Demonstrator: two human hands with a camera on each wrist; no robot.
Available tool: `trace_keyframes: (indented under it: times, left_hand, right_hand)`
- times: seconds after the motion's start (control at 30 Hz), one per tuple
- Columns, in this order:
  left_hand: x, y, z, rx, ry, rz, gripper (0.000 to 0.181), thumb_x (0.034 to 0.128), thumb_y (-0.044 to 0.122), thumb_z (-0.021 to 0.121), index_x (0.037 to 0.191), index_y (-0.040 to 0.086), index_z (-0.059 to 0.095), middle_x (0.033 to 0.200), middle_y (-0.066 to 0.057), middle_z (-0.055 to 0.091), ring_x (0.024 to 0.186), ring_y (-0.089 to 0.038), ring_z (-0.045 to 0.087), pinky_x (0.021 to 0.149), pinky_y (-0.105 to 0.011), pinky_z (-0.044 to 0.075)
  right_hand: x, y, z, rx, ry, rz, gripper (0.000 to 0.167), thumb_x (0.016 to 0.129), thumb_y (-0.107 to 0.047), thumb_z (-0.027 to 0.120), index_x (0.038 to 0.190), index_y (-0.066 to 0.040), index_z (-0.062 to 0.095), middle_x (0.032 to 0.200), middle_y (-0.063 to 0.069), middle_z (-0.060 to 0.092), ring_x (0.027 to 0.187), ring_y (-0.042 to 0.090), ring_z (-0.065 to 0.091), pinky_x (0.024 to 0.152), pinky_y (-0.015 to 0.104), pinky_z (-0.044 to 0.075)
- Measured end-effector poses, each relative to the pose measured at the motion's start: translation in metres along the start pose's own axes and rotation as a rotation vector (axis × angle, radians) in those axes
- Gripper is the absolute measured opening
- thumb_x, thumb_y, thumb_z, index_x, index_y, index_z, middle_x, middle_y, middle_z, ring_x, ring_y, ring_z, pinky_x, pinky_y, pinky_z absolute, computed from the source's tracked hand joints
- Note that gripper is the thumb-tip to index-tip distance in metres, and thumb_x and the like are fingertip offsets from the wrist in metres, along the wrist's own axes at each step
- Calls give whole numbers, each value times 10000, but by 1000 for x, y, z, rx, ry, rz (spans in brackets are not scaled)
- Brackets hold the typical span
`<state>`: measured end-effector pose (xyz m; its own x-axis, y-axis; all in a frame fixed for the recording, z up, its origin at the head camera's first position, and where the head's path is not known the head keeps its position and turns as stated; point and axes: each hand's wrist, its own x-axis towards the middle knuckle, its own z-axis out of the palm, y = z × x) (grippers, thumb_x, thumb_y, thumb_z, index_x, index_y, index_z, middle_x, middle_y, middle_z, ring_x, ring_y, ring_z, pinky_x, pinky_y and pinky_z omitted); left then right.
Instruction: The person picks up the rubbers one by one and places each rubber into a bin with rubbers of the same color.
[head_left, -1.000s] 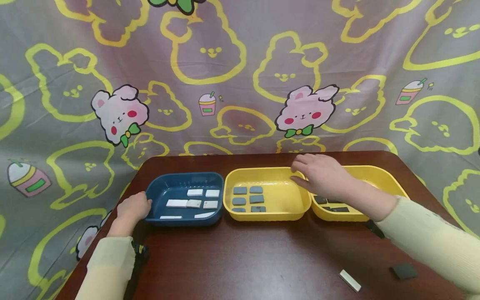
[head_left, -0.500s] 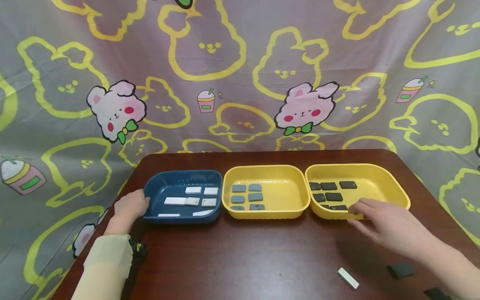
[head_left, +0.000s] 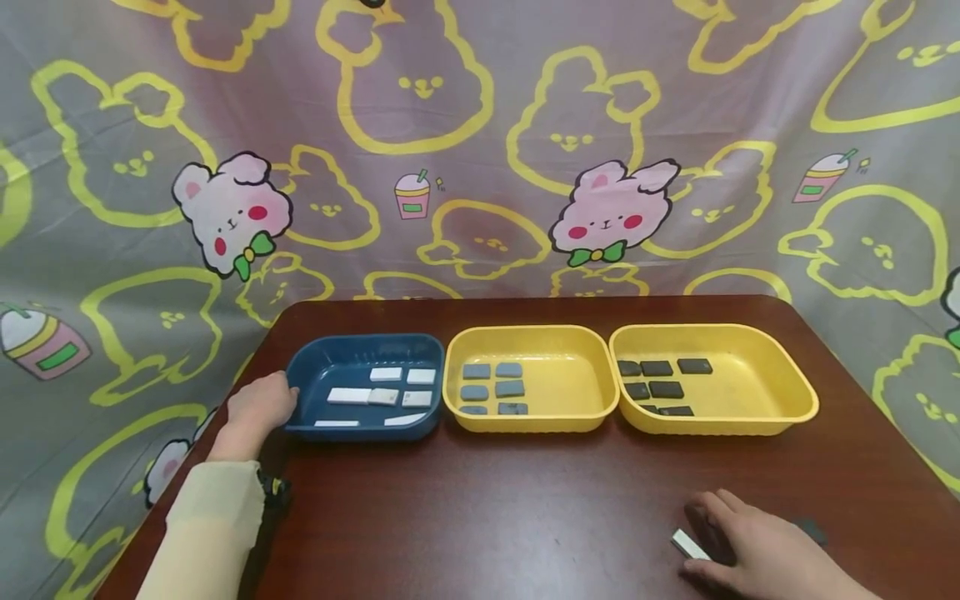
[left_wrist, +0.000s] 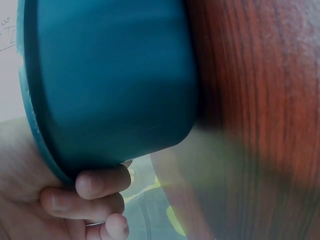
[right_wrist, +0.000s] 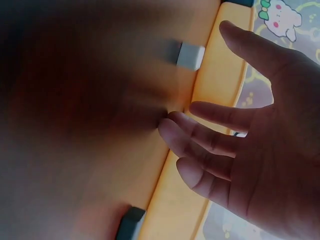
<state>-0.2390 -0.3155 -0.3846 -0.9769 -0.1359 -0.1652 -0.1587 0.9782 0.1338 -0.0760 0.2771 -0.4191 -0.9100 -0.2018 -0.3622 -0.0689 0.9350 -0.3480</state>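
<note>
My left hand (head_left: 258,410) grips the left end of the blue basin (head_left: 307,379); in the left wrist view its fingers (left_wrist: 102,182) curl under the rim. Rectangular white pieces (head_left: 349,396) lie in that basin. At the lower right, my right hand (head_left: 761,546) is spread over the table, thumb and fingers on either side of a small white block (head_left: 687,544). The right wrist view has this white block (right_wrist: 190,56) apart from the fingertips, and the palm bare. A dark flat piece (head_left: 812,531) is partly hidden behind the right hand.
The middle yellow basin (head_left: 570,423) contains several grey pieces (head_left: 510,388). Several black pieces (head_left: 666,389) lie in the right yellow basin (head_left: 795,408). All three basins stand in a row on the brown table (head_left: 480,517), before a patterned curtain (head_left: 480,142).
My right hand has come back from above the yellow basins, down and toward me, to the white block on the table. My left hand stays on the blue basin.
</note>
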Motion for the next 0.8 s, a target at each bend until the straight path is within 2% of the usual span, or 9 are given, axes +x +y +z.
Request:
trace_keyframes:
  times: [0.03,0.1,0.27,0.4,0.5,0.6,0.8]
  left_hand:
    - [0,0,0,0,-1,-1,402,982,156,543,1157,-198,465,1012,-353,563,797,-400,572,724,-551,500]
    - [1,0,0,3,1,-4,401,982,157,542,1159,-196,467,1013,-352,562,800,-401,572,722,-552,498]
    - [1,0,2,2,6,-5,399,983,157,543,1161,-192,470,1023,-353,562,808,-402,572,730,-552,496]
    - [1,1,2,-1,5,-2,402,982,155,546,1167,-193,468,1035,-357,561,815,-404,573,742,-557,497]
    - [0,2,2,-2,6,4,394,980,152,547,1158,-192,473,1020,-353,565,803,-399,575,734,-555,499]
    - [-1,1,1,-6,10,10,383,979,149,548,1143,-190,478,997,-344,569,788,-393,572,722,-551,501]
    - [0,0,2,-5,9,1,397,980,155,548,1156,-192,471,1011,-348,568,796,-397,574,729,-554,501]
  right_hand:
    - [1,-1,1,12,-23,32,739,660,-653,758,1164,-144,574,943,-50,529,795,118,530,730,394,516]
    - [1,-1,4,9,-28,25,738,654,-647,764,1169,-154,575,949,-56,525,803,105,530,739,385,513]
    - [0,0,7,-49,0,-105,522,731,-577,759,1065,-224,570,871,-85,458,706,34,456,619,309,464]
    - [1,1,9,-37,6,-184,313,792,-418,775,956,-254,565,823,-110,440,663,15,429,570,297,437]
    - [3,2,10,-15,11,-230,232,809,-303,780,900,-257,571,795,-144,446,647,1,430,556,282,429]
    - [5,1,11,8,-8,-226,208,808,-238,783,885,-255,590,782,-160,463,644,4,442,566,277,445]
    - [10,-3,11,37,-55,-123,202,797,-188,789,885,-243,616,786,-124,505,650,41,478,605,309,480]
